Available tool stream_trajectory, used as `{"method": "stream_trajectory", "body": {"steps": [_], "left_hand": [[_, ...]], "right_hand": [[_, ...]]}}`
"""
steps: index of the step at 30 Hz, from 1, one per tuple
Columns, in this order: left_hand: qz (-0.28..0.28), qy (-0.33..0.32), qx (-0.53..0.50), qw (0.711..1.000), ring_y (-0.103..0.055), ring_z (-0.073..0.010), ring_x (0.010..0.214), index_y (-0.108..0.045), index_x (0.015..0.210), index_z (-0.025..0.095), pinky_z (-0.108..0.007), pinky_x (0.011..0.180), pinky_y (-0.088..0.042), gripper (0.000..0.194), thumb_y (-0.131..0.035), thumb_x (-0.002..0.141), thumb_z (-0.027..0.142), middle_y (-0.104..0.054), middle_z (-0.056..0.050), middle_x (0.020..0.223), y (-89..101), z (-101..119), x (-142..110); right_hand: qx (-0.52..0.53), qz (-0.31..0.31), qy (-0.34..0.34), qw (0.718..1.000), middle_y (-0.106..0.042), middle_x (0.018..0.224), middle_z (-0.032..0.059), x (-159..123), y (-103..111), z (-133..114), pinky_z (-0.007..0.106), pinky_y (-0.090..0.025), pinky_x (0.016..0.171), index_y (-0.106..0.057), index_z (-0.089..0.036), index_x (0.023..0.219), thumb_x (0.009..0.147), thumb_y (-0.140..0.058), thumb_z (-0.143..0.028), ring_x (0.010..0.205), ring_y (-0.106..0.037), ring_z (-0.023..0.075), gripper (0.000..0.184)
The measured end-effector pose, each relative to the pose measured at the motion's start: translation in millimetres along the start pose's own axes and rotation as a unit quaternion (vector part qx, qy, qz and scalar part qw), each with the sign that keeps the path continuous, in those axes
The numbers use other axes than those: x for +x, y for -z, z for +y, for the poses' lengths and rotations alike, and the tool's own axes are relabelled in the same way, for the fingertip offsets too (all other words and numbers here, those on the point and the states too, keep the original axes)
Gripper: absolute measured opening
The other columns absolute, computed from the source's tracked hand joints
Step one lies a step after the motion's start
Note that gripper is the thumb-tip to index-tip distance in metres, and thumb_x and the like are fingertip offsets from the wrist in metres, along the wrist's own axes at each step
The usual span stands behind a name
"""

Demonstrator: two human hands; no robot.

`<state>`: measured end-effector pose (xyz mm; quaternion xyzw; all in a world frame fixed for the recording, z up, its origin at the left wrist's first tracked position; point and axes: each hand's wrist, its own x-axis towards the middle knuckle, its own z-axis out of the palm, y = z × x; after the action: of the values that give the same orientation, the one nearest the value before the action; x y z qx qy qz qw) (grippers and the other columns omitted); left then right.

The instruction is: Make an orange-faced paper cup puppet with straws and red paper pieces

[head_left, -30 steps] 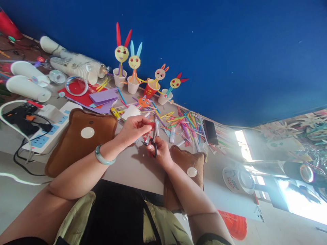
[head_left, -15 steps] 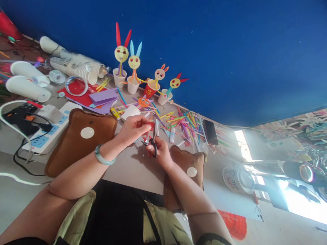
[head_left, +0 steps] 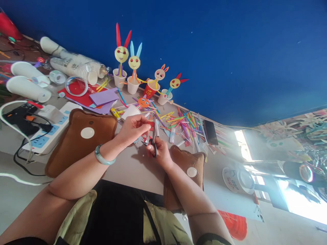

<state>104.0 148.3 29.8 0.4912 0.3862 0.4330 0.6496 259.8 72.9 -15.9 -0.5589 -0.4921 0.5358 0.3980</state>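
Between the thumb and fingers of my left hand (head_left: 134, 129) is a small piece of red paper (head_left: 151, 125). My right hand (head_left: 160, 152) grips a pair of black-handled scissors (head_left: 154, 144), blades pointing up and lying right beside the red paper. Whether the blades touch the paper I cannot tell. Just below my left fingers, red and white scraps (head_left: 145, 136) show near the scissors. Past my hands lie a white paper cup (head_left: 131, 111) on its side and an orange paper face with purple ears (head_left: 143, 102).
Rabbit figures in paper cups (head_left: 134, 85) line the blue wall. Coloured sticks (head_left: 184, 124) and a phone (head_left: 210, 132) lie to the right. Brown cushion-like pads (head_left: 81, 146) flank my arms. On the left are a power strip (head_left: 41, 139), a black glue gun (head_left: 20, 117) and purple paper (head_left: 103, 97).
Almost nothing differs. Both hands keep their places, with the scissors and red paper at nearly the same spot.
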Motion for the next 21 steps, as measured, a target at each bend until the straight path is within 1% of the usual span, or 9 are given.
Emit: {"method": "stream_trajectory", "body": {"steps": [12, 18, 21], "left_hand": [[0.011, -0.002, -0.007, 1.000, -0.058, -0.0097, 0.050, -0.062, 0.069, 0.016, -0.021, 0.051, -0.045, 0.013, -0.070, 0.065, 0.026, -0.065, 0.002, 0.055, 0.3, -2.0, 1.4], [0.012, -0.007, -0.015, 1.000, -0.058, -0.0094, 0.050, -0.063, 0.070, 0.016, -0.021, 0.051, -0.046, 0.014, -0.071, 0.066, 0.026, -0.065, 0.002, 0.055, 1.8, -4.7, 1.9], [0.015, 0.001, -0.024, 1.000, -0.059, -0.0094, 0.051, -0.063, 0.069, 0.016, -0.021, 0.052, -0.047, 0.015, -0.072, 0.065, 0.026, -0.065, 0.002, 0.055, 1.3, -4.8, 2.1]], "right_hand": [[0.006, -0.010, -0.003, 1.000, -0.053, 0.046, -0.0067, 0.3, -1.1, -1.3, 0.024, -0.031, 0.044, -0.043, -0.023, 0.070, 0.067, -0.076, -0.071, 0.040, -0.045, 0.0097, 0.059], [0.001, -0.010, 0.003, 1.000, -0.055, 0.047, -0.0059, 0.1, -1.5, -1.4, 0.024, -0.031, 0.044, -0.044, -0.023, 0.070, 0.068, -0.076, -0.070, 0.040, -0.045, 0.0093, 0.057], [-0.005, -0.010, 0.005, 1.000, -0.055, 0.046, -0.0057, 0.2, -1.5, -1.6, 0.024, -0.031, 0.044, -0.044, -0.023, 0.070, 0.069, -0.076, -0.071, 0.040, -0.044, 0.0092, 0.057]]}}
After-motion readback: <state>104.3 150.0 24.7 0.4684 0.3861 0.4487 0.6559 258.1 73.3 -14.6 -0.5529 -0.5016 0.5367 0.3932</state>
